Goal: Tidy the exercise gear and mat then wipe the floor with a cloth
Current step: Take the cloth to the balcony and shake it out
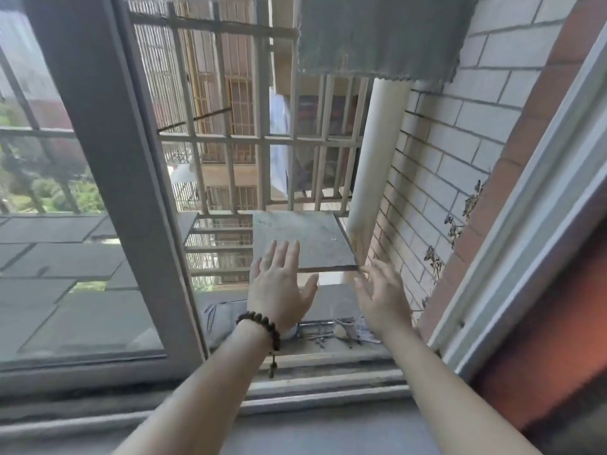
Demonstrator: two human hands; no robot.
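Both my arms reach out through an open window. My left hand (281, 285), with a dark bead bracelet on the wrist, is spread open over the near edge of a grey stone slab (305, 239) that lies on the outside window cage. My right hand (382, 297) is open too, fingers apart, just right of the slab's near corner, holding nothing. A grey cloth (381, 34) hangs at the top of the cage, above and beyond both hands. No exercise gear or mat is in view.
The sliding window frame (131, 192) stands at the left, its sill track (312, 382) under my forearms. A white drainpipe (374, 152) and a tiled outer wall (460, 133) are on the right. Metal cage bars (256, 139) enclose the ledge. Small debris lies on the ledge (341, 330).
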